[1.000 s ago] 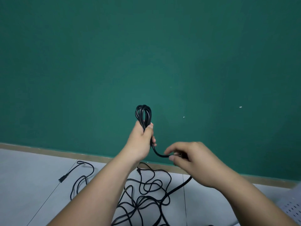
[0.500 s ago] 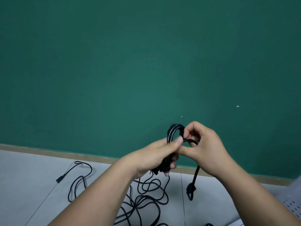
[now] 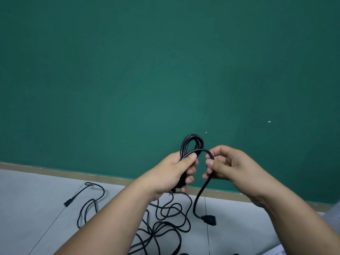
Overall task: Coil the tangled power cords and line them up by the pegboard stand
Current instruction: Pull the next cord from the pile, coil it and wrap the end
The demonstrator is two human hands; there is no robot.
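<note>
Left hand (image 3: 171,173) grips the cord coil (image 3: 192,143); right hand (image 3: 230,166) pinches its tail (image 3: 199,196) beside the coil. Risk: slack wrap, loops spring loose.

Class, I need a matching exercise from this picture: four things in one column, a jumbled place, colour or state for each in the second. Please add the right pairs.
Column A
1. left hand
2. right hand
3. tangled cords
4. wall

Column B
a. green
b. lying on the grey floor
c. gripping the coiled bundle
d. pinching the cord's loose tail

Pairs: 1-c, 2-d, 3-b, 4-a
</note>
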